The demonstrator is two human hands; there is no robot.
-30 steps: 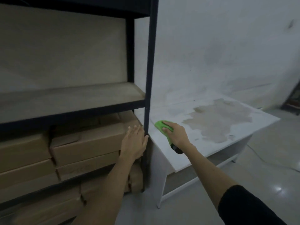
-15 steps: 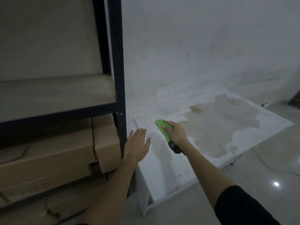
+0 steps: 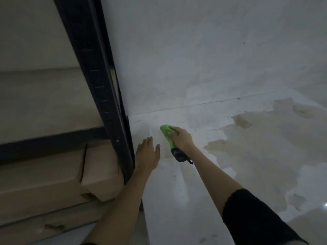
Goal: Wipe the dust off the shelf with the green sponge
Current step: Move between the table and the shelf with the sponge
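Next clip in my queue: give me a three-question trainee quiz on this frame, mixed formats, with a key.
1. True or false: the right hand grips the green sponge.
2. Multiple choice: the sponge rests on A) the wooden shelf board, B) the white table, C) a cardboard box.
3. Fill in: the left hand is flat with straight fingers, just right of the dark metal shelf ____.

Key: 1 true; 2 B; 3 post.
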